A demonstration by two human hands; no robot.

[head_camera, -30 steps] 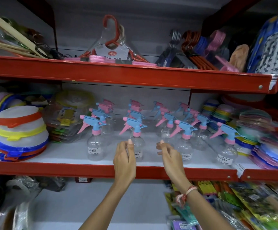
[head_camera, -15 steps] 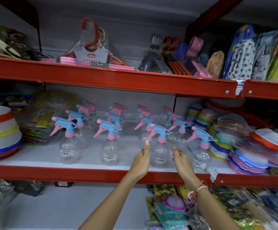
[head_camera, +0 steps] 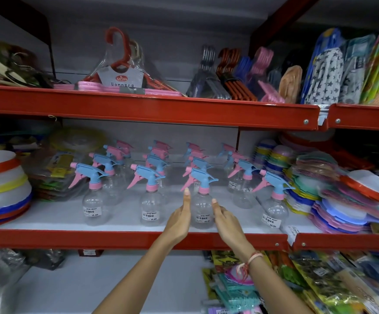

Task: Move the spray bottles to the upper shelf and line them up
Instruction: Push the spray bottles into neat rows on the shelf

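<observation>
Several clear spray bottles with blue-and-pink trigger heads stand in rows on the white middle shelf (head_camera: 48,219), which has a red front lip. One front-row spray bottle (head_camera: 201,206) stands between my hands. My left hand (head_camera: 180,217) is flat along its left side, fingers straight, and my right hand (head_camera: 226,219) is at its right side, fingers apart. Whether the palms touch the bottle I cannot tell. Other front bottles stand at the left (head_camera: 92,199), centre-left (head_camera: 150,203) and right (head_camera: 274,206).
The top shelf (head_camera: 152,107) holds packs of hangers (head_camera: 120,71) and wrapped goods. Stacked colourful lids and bowls (head_camera: 0,189) flank the bottles at left, plastic plates (head_camera: 333,200) at right. Packaged items (head_camera: 319,279) fill the lower shelf at right.
Both hands have moved right from the second front bottle to the third front bottle and closed in on its sides. The view has shifted with them.
</observation>
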